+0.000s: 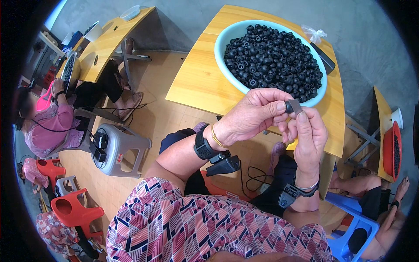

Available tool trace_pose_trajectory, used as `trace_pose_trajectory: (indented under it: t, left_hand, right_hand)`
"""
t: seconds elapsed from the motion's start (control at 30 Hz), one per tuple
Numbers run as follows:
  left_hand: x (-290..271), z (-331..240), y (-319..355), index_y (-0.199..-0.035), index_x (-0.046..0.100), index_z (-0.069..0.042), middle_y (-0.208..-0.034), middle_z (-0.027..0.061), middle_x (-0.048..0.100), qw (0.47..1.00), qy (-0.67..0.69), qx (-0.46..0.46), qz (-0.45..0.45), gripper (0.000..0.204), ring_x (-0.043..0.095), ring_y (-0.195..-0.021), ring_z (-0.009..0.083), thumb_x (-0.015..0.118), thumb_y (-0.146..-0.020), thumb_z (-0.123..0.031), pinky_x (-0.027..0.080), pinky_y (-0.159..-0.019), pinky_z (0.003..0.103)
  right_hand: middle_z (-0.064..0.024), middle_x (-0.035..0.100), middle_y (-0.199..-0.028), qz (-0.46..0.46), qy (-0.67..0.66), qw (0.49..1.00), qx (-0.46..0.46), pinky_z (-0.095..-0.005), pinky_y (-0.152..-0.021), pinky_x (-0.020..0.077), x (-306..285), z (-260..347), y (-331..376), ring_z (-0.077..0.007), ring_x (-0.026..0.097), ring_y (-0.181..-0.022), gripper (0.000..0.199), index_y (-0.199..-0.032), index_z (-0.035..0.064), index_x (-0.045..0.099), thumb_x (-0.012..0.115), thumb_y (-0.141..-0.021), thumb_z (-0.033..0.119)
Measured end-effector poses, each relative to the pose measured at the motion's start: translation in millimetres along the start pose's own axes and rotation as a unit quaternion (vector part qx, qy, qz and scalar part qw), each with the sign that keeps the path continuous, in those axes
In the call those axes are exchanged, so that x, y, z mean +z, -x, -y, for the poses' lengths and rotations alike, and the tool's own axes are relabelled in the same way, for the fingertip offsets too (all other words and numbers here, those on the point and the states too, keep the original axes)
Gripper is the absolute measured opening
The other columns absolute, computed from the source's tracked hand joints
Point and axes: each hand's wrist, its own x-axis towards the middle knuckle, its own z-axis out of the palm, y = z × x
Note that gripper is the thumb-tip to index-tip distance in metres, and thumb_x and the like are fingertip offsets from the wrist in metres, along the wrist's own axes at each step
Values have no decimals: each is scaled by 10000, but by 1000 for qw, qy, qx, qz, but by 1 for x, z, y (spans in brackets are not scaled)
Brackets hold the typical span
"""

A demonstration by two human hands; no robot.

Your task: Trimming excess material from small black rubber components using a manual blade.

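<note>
In front of me, above the near edge of the basin, my left hand (pixel 251 115) pinches a small round black part (pixel 288 107) between thumb and fingers. My right hand (pixel 307 137) grips a small flat grey piece (pixel 296 106), its thumb pressed along it. The grey piece meets the black part, or lies right against it; which of the two I cannot tell. Just beyond my hands stands a pale blue basin (pixel 221 56) heaped with black ring-shaped parts (pixel 270 61).
The basin stands on a yellow wooden table (pixel 192 83). Behind it lie a black box-like object (pixel 323 59) and a clear plastic bag (pixel 314 33). A grey stool (pixel 120 150) is at left, a blue stool (pixel 353 222) at lower right. Other people sit at tables on both sides.
</note>
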Motion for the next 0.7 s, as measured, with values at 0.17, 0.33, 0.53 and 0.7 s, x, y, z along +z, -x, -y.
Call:
trace_pose_trajectory:
  t: [0.17,0.33,0.53,0.7]
  left_hand:
    - [0,-1,-1,-1011,558,-19,-830,53,569,1000,-5,2,-4,218,521,-694,106,545,-840,-153,490,-621,249]
    - [-1,0,0,-1005,562,-19,-808,41,557,1000,-12,-3,-6,214,519,-688,104,544,-842,-156,485,-618,248]
    - [-1,-1,0,-1007,560,-19,-811,44,559,1000,-10,-3,-5,214,524,-686,107,542,-843,-156,485,-616,246]
    - [-2,1,-1,-1006,550,2,-831,70,577,1000,-1,-1,-11,202,535,-670,114,524,-850,-124,497,-618,248]
  right_hand:
    - [-5,479,-612,-3,-8,1000,3,-180,-464,379,1,0,-1,-40,439,-529,198,-885,-9,519,398,-914,145]
    - [-14,502,-631,2,8,1000,6,-177,-464,375,0,-1,-1,-36,435,-529,196,-887,-4,522,396,-915,143]
    - [-20,513,-632,-2,-2,1000,12,-176,-461,374,0,-2,-1,-32,426,-522,196,-887,-3,519,396,-915,147]
    - [-21,513,-630,0,-7,1000,15,-177,-461,376,0,-3,-2,-32,424,-519,202,-885,-4,517,397,-916,156]
